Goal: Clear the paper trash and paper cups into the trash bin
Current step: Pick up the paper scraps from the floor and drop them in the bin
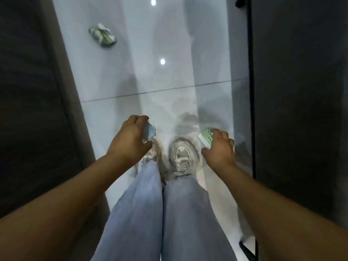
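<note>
My left hand [130,138] grips a crumpled pale blue piece of paper [149,131], most of it hidden under my fingers. My right hand [219,147] holds a green and white paper cup [205,136] by its side, the cup poking out past my fingers. Both hands hang over the white tiled floor [169,72], above my feet. A crushed green and white paper cup [102,35] lies on the floor farther ahead, at the upper left. No trash bin is in view.
I stand in a narrow passage between a dark wall or door [32,100] on the left and a dark panel [301,91] on the right. My grey sneakers [183,157] and blue trousers fill the lower middle. Ceiling lights reflect in the glossy tiles.
</note>
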Tool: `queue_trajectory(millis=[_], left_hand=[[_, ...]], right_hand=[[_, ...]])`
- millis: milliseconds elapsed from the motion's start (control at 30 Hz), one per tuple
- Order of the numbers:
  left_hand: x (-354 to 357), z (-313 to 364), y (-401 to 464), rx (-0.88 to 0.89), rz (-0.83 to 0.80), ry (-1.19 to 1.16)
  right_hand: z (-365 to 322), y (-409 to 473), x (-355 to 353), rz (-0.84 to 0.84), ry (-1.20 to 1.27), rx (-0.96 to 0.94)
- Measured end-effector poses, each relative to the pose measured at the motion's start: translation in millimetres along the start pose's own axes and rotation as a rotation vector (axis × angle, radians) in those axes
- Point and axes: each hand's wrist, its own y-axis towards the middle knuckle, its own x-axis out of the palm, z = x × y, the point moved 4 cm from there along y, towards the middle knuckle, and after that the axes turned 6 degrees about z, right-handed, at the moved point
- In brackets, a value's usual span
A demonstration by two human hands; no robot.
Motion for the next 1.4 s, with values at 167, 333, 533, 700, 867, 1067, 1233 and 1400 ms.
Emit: queue_trajectory(millis=[167, 333, 533, 700, 867, 1067, 1233, 1400], left_hand=[[56, -36, 46, -0.027, -0.026, -0.003], [92, -62, 76, -0.047, -0.039, -0.021], [81, -58, 77, -0.050, -0.063, -0.011], [13, -20, 46, -0.046, -0.068, -0.007], [-104, 34, 1, -0.033, 0.013, -0.016], [-257, 91, -77, -0.029, 0.109, -0.062], [-353, 97, -159, -0.097, 0.214, -0.143], [-399, 72, -254, -0.232, 0.339, -0.251]], right_hand=[[22, 57, 59, -0.021, -0.105, -0.010], [35, 83, 104, 0.033, -0.111, 0.078], [14, 72, 95, 0.050, -0.045, 0.058], [-43, 21, 26, 0.004, -0.035, -0.075], [-119, -46, -82, 0.001, -0.032, -0.238], [-217, -150, -223, 0.042, -0.092, -0.399], [-282, -243, -303, 0.048, -0.153, -0.504], [-321, -325, -333, 0.002, -0.232, -0.601]])
